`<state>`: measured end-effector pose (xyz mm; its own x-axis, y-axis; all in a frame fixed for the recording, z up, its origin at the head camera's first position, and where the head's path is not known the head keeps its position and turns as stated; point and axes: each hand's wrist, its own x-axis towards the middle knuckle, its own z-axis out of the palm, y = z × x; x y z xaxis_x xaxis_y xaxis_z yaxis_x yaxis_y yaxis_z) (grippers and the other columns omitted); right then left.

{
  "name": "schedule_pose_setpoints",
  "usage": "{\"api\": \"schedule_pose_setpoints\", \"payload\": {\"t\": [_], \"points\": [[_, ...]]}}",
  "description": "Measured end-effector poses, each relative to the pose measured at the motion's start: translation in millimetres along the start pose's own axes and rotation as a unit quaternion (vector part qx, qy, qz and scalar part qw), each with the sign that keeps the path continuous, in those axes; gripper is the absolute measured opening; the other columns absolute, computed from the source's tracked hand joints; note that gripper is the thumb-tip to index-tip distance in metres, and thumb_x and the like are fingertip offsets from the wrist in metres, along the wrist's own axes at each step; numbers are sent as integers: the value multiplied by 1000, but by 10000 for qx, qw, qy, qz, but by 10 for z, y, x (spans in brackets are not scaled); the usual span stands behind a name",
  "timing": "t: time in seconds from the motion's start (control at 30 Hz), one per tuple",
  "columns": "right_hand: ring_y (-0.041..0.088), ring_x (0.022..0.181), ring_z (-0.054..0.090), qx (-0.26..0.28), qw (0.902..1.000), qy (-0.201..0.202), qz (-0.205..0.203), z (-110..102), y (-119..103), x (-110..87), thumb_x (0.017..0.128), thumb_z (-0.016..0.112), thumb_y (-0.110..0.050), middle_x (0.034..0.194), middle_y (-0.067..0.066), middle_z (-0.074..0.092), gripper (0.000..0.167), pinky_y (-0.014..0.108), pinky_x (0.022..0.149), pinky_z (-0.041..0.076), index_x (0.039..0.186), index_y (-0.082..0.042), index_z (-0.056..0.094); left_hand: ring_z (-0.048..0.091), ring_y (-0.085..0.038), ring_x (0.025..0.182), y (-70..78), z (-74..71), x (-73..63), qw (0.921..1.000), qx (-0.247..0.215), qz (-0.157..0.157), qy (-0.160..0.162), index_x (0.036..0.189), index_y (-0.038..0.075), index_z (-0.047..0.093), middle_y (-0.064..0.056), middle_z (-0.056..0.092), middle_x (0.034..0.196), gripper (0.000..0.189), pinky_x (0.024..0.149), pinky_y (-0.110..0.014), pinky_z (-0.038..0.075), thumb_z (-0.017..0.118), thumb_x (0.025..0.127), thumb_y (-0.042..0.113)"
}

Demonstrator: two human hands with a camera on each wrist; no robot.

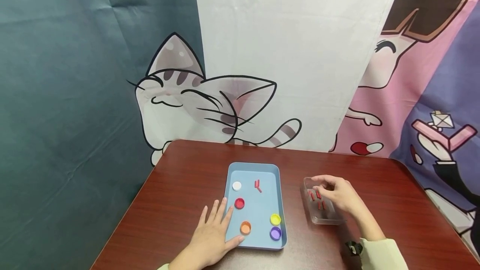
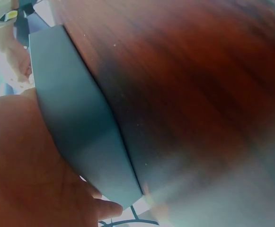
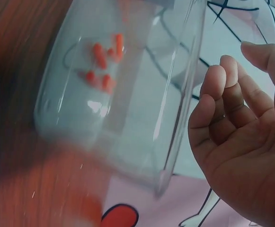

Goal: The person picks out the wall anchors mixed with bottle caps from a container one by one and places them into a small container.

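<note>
My left hand (image 1: 210,236) lies with spread fingers over the left edge of a light blue tray (image 1: 260,236); the tray's outer wall (image 2: 80,109) fills the middle of the left wrist view. My right hand (image 1: 343,195) hovers over a clear plastic box (image 1: 326,221) to the tray's right. Its fingers are loosely bent, the thumb stands apart, and nothing shows between them in the right wrist view. Several small red sticks (image 3: 99,56) lie in the box. Three similar red sticks (image 1: 259,189) sit close together in the tray's upper right part.
Round shallow cups stand in the tray: white (image 1: 236,186), red (image 1: 239,203) and orange (image 1: 245,228) down the left, yellow (image 1: 275,219) and purple (image 1: 275,233) at lower right. The brown table (image 1: 180,186) ends at a cartoon-printed curtain (image 1: 300,53).
</note>
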<state>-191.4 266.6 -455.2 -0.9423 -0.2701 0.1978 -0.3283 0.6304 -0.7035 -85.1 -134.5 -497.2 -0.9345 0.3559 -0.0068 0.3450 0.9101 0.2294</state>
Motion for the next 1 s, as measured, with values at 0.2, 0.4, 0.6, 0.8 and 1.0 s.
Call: {"api": "schedule_pose_setpoints", "payload": {"t": [0.2, 0.4, 0.6, 0.8, 1.0], "points": [[4, 57, 50, 35, 9998, -192, -92, 132, -101, 114, 89, 77, -12, 70, -5, 60, 24, 24, 49, 42, 113, -10, 74, 22, -41, 152, 3, 1, -7, 10000, 9, -13, -22, 156, 9, 40, -17, 22, 167, 90, 118, -66, 17, 43, 94, 74], [7, 55, 52, 23, 9995, -304, 14, 242, -191, 211, 89, 78, -18, 70, -4, 58, 26, 25, 48, 43, 114, -13, 74, 22, -42, 152, 4, -6, -10, 10000, 31, 3, -10, 156, 9, 40, -17, 23, 166, 89, 118, -66, 17, 43, 94, 74], [8, 58, 51, 123, 9991, -414, 24, 329, -266, 299, 89, 79, -24, 72, -4, 59, 28, 25, 47, 42, 115, -15, 74, 21, -41, 152, 9, -19, -9, 10000, 31, -12, -78, 156, 9, 40, -17, 22, 167, 90, 118, -66, 16, 42, 94, 74], [8, 61, 51, 274, 9983, -508, 34, 437, -294, 392, 88, 79, -22, 74, -3, 60, 29, 25, 43, 39, 115, -13, 74, 21, -41, 152, 8, -23, -12, 10000, 3, -13, -82, 156, 9, 40, -17, 22, 167, 90, 118, -66, 16, 42, 94, 74], [10, 68, 53, 223, 9982, -555, -84, 560, -325, 485, 89, 78, -19, 74, -5, 60, 28, 24, 58, 44, 115, -9, 74, 21, -41, 152, 4, -15, -6, 10000, 18, -19, -95, 156, 9, 40, -17, 21, 167, 90, 118, -66, 16, 42, 94, 75]]}}
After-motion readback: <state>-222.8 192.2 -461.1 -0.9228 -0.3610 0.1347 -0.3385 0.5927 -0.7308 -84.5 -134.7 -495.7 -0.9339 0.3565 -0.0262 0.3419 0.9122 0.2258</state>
